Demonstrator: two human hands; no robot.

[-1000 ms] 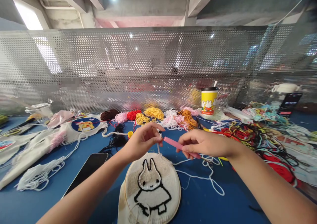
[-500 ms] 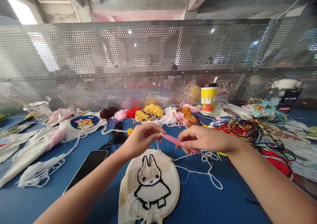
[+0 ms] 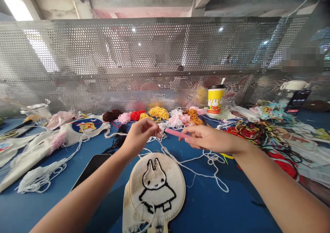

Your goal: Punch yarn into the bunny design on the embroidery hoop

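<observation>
My right hand (image 3: 206, 136) is closed around a pink punch needle (image 3: 176, 133), its near-left end sticking out towards my other hand. The tip is hidden by my fingers. Just left of that end, my left hand (image 3: 143, 133) pinches a strand of white yarn (image 3: 167, 152), which drops from the fingertips and trails right across the table into loose loops. Below both hands lies an embroidery hoop (image 3: 184, 198) with cream cloth, bearing a rabbit (image 3: 155, 179) outlined in black yarn. White loose ends hang over the rabbit's lower part.
A black phone (image 3: 90, 169) lies left of the hoop. Coloured yarn bundles (image 3: 158, 112) line the back, below a perforated metal panel (image 3: 160, 47). A yellow cup (image 3: 216, 100) stands behind my right hand. Tangled yarn (image 3: 257, 140) covers the right side; another stitched piece (image 3: 86, 125) lies left.
My left hand has moved away from the punch needle's end, slightly left and up, keeping the white yarn. My right hand has tilted the punch needle and raised it a little.
</observation>
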